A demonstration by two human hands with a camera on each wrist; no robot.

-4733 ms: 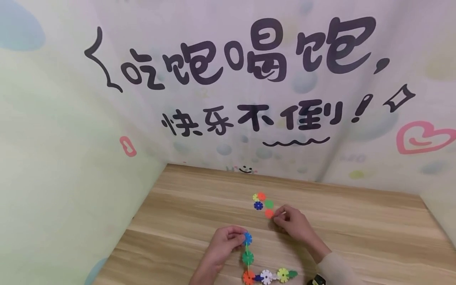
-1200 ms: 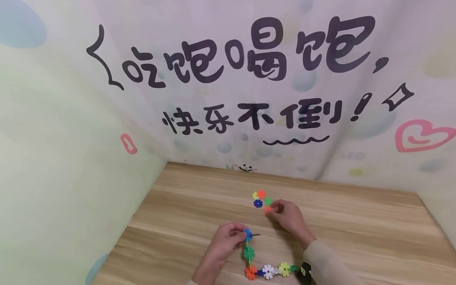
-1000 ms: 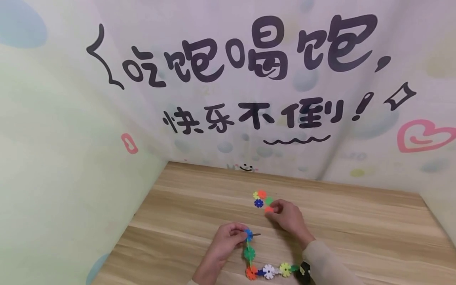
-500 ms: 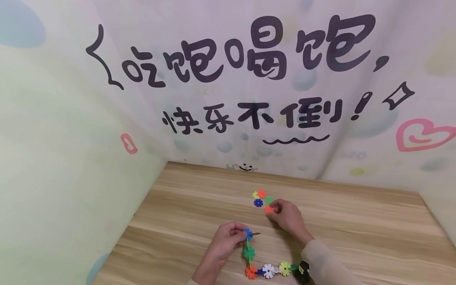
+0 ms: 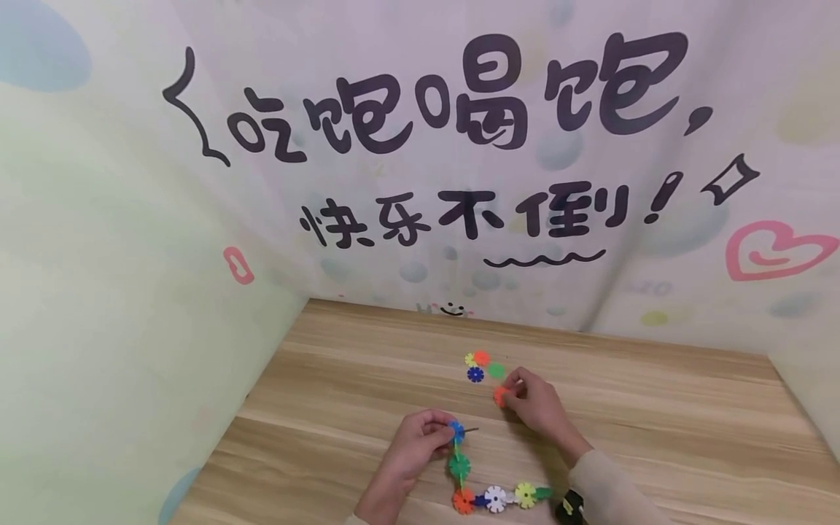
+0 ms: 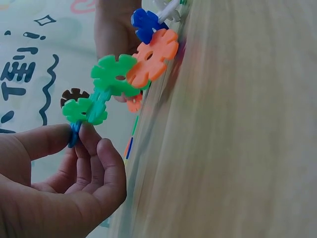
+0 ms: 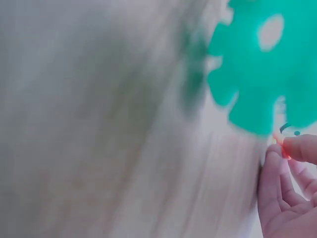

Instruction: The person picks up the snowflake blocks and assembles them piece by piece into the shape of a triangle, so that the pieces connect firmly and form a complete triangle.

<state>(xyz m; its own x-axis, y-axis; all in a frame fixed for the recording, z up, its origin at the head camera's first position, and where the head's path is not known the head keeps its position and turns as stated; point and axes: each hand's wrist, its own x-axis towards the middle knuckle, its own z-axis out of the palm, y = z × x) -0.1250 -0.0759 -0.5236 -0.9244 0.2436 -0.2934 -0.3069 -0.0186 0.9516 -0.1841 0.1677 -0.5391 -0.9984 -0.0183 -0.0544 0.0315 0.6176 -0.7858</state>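
Observation:
My left hand (image 5: 418, 446) pinches the blue notched snowflake disc (image 5: 456, 432) at the end of a chain of interlocking plastic discs. A dark brown disc (image 6: 74, 95) juts from that blue one. Down the chain come a green disc (image 5: 460, 467) and an orange disc (image 5: 463, 501). There it bends right, through a white disc (image 5: 496, 499) and a yellow disc (image 5: 526, 495). Just ahead, my right hand (image 5: 539, 402) pinches a separate orange-red disc (image 5: 501, 397), its far side covered by the fingers. A teal-green disc (image 7: 252, 74) looms close in the right wrist view.
Loose discs lie beyond the right hand: yellow (image 5: 469, 359), orange (image 5: 482, 358), dark blue (image 5: 475, 375) and green (image 5: 496, 371). The wooden tabletop (image 5: 328, 379) meets a printed curtain (image 5: 394, 277) at the back. A black wrist device (image 5: 569, 506) sits beside the chain's right end.
The dark brown disc now shows on the blue disc, unlike in the oldest frame. In the last half second my right hand has drawn the orange-red disc slightly nearer, away from the green one.

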